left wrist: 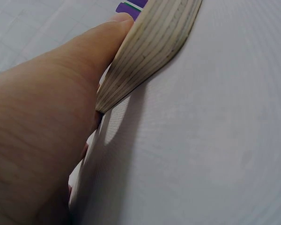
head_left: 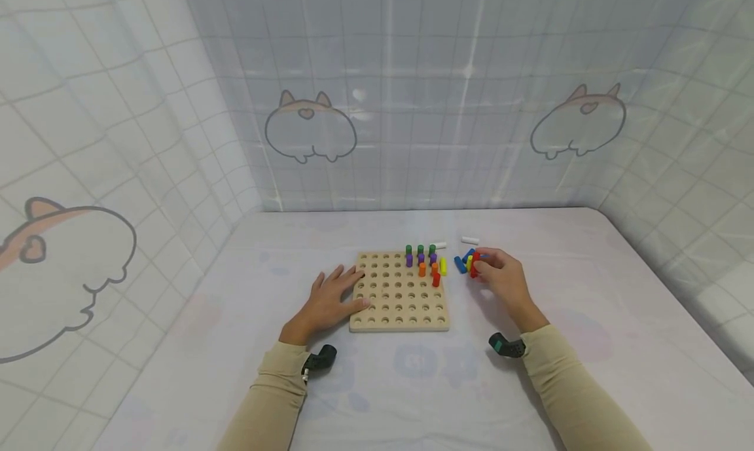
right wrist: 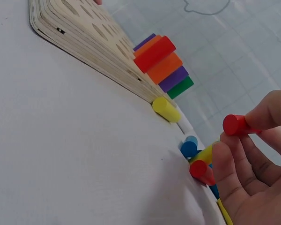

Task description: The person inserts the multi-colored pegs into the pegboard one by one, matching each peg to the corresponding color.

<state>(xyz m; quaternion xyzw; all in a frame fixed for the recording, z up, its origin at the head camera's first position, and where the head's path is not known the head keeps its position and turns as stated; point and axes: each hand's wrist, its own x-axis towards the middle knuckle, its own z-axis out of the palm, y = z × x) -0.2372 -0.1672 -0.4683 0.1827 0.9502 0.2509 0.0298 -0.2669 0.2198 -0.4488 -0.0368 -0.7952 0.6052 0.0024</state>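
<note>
right hand, red peg between fingertips

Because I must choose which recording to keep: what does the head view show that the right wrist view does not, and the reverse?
Only head: the left sleeve, the right sleeve and the black device at the left wrist.
Only right wrist: two small dark marks on the side of the wooden board.
Both: the right hand pinching a red peg, the board with standing pegs, and a yellow peg lying beside it.
</note>
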